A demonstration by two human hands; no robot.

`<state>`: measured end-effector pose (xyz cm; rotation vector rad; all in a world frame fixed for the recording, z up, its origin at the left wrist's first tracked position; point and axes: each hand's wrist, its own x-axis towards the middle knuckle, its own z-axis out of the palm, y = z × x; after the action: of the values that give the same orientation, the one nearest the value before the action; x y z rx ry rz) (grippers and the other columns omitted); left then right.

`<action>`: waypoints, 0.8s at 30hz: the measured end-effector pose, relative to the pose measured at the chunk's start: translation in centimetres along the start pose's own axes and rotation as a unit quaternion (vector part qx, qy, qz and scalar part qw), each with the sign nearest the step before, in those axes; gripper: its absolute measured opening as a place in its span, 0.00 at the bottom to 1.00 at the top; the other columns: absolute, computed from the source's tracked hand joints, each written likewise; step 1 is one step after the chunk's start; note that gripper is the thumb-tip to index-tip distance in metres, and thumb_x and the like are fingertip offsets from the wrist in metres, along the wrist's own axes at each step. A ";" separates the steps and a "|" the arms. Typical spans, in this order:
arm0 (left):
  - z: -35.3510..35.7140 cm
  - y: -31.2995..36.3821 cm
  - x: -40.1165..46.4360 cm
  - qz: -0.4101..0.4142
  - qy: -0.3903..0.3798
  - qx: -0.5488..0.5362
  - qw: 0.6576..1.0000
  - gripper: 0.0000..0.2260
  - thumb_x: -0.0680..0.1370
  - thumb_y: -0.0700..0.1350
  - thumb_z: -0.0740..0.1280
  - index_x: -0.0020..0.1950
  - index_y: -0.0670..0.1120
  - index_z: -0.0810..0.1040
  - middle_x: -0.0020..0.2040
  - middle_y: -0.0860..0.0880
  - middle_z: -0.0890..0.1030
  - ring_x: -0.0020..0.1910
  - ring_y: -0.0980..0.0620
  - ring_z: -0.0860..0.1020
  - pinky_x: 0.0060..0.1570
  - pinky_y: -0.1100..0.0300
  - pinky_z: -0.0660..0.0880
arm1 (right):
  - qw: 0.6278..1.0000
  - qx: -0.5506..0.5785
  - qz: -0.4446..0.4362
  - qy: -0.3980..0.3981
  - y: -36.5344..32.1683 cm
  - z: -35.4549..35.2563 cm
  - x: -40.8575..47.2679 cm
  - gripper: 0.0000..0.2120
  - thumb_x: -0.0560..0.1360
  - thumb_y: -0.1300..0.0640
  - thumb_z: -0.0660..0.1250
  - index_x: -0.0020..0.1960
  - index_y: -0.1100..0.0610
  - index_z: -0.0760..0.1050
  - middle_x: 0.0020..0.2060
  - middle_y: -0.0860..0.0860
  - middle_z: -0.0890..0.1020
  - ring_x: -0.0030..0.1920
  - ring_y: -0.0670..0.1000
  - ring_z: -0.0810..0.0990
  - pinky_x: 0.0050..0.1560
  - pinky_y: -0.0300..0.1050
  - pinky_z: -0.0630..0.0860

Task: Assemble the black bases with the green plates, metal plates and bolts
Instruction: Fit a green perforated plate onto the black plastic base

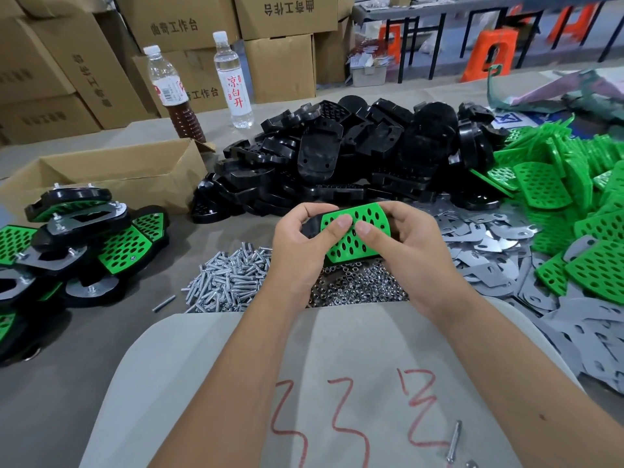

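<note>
I held one green plate (354,233) seated on a black base (309,228) above the near middle of the table (209,140), both hands curled round the pair. My left hand (300,244) gripped the left end, thumb pressed on the plate's face; my right hand (401,246) gripped the right end, thumb likewise on the face, the two thumb tips nearly meeting. The base showed only at the left edge, the rest hidden behind the plate and my fingers.

Directly beneath the held pair lay a heap of nuts (358,285), partly screened by my wrists. Just left of it lay a heap of bolts (226,282), with one stray bolt (164,303) apart on the table. Far of my hands stood a large pile of black bases (354,157). To the right lay loose metal plates (486,244), spreading near along the right edge, and beyond them a pile of green plates (567,197). At the left, finished assemblies (81,241) were stacked, bolts upward, in front of an open cardboard box (114,173). Two bottles (202,82) stood at the far left, before stacked cartons (101,45). A grey board with red markings (337,383) lay nearest me under my forearms, a single bolt (454,440) resting on it.
</note>
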<state>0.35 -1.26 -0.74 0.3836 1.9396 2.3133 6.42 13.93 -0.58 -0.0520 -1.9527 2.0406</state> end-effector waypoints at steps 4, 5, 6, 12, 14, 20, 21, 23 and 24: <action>0.3 0.1 -0.2 -0.044 -0.016 -0.022 0.999 0.16 0.72 0.52 0.78 0.56 0.47 0.83 0.50 0.44 0.87 0.48 0.47 0.87 0.43 0.54 0.83 | 0.999 0.033 -0.014 0.010 -0.1 0.0 -0.1 0.11 0.79 0.59 0.73 0.61 0.57 0.80 0.51 0.55 0.87 0.54 0.58 0.87 0.52 0.54 0.84; 0.4 0.2 -0.2 -0.047 -0.020 -0.022 0.998 0.16 0.73 0.53 0.77 0.56 0.46 0.83 0.49 0.46 0.87 0.48 0.48 0.86 0.43 0.56 0.82 | 0.999 0.039 -0.016 0.016 -0.1 0.0 -0.1 0.11 0.79 0.59 0.73 0.61 0.57 0.80 0.51 0.55 0.87 0.54 0.58 0.86 0.50 0.51 0.84; 0.4 0.2 -0.2 -0.051 -0.029 -0.023 0.998 0.17 0.74 0.53 0.76 0.57 0.45 0.82 0.50 0.46 0.87 0.49 0.49 0.86 0.44 0.56 0.82 | 0.999 0.043 -0.017 0.024 -0.2 0.0 -0.2 0.11 0.80 0.59 0.73 0.62 0.57 0.80 0.52 0.55 0.87 0.53 0.57 0.86 0.46 0.46 0.83; 0.4 0.0 -0.1 -0.049 -0.067 0.000 0.997 0.17 0.74 0.45 0.73 0.61 0.39 0.80 0.58 0.38 0.85 0.60 0.40 0.83 0.63 0.44 0.80 | 0.996 0.057 -0.001 0.068 -0.2 -0.2 0.0 0.12 0.80 0.59 0.72 0.63 0.56 0.79 0.50 0.52 0.86 0.47 0.47 0.84 0.37 0.33 0.77; 0.4 -0.1 -0.1 -0.044 -0.067 0.009 0.997 0.17 0.74 0.45 0.72 0.60 0.40 0.79 0.56 0.40 0.85 0.56 0.43 0.83 0.61 0.46 0.80 | 0.997 0.048 -0.001 0.067 -0.3 -0.2 0.0 0.12 0.80 0.59 0.72 0.63 0.55 0.79 0.50 0.51 0.86 0.49 0.46 0.85 0.38 0.33 0.78; 0.3 -0.1 0.0 -0.047 -0.062 -0.008 0.997 0.17 0.74 0.45 0.72 0.60 0.39 0.79 0.57 0.38 0.85 0.56 0.42 0.84 0.60 0.44 0.81 | 0.997 0.050 -0.010 0.057 -0.2 -0.1 0.0 0.10 0.80 0.59 0.73 0.61 0.55 0.80 0.50 0.54 0.87 0.45 0.46 0.85 0.33 0.35 0.77; 0.3 -0.1 0.0 -0.045 -0.060 -0.006 0.997 0.17 0.74 0.45 0.73 0.60 0.38 0.79 0.57 0.37 0.85 0.57 0.41 0.84 0.61 0.43 0.80 | 0.997 0.051 -0.008 0.054 -0.2 -0.1 0.0 0.10 0.80 0.59 0.73 0.60 0.55 0.80 0.50 0.54 0.87 0.44 0.47 0.85 0.32 0.36 0.76; 0.3 -0.1 0.0 -0.044 -0.058 0.000 0.997 0.18 0.74 0.45 0.73 0.61 0.38 0.79 0.57 0.37 0.85 0.59 0.38 0.84 0.62 0.41 0.80 | 0.997 0.051 -0.002 0.052 -0.1 -0.1 -0.1 0.09 0.80 0.58 0.73 0.59 0.55 0.80 0.49 0.54 0.87 0.45 0.50 0.86 0.30 0.38 0.76; 0.3 -0.1 0.0 -0.044 -0.059 0.002 0.997 0.18 0.74 0.45 0.73 0.61 0.38 0.79 0.57 0.38 0.85 0.59 0.37 0.83 0.62 0.41 0.80 | 0.997 0.052 0.000 0.052 -0.1 -0.1 -0.1 0.08 0.80 0.58 0.73 0.59 0.56 0.80 0.49 0.54 0.87 0.45 0.51 0.86 0.30 0.38 0.76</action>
<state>0.41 -0.99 -0.79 0.4146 1.8677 2.1811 6.53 14.04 -0.48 -0.1322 -1.7821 2.0926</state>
